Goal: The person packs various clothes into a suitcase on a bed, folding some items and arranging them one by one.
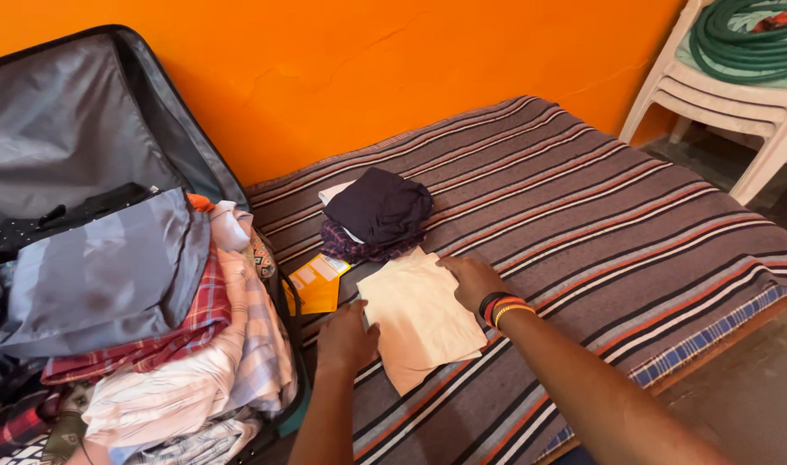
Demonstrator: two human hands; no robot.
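Note:
A folded cream cloth (419, 320) lies flat on the striped bed cover (583, 207). My left hand (346, 337) rests on the cloth's left edge, fingers curled over it. At the cloth's upper right corner my right hand (472, 277) presses down, with dark, red and yellow bangles on the wrist. Just beyond the cloth sits a small pile of folded dark clothes (376, 213). Left of my hands, an orange and yellow packet (317, 282) lies between the cloth and the suitcase.
An open suitcase (75, 129) at the left is heaped with folded checked and striped shirts (195, 344). Stacked white plastic chairs (737, 95) with a coiled green hose (746, 39) stand at the back right. An orange wall runs behind the bed.

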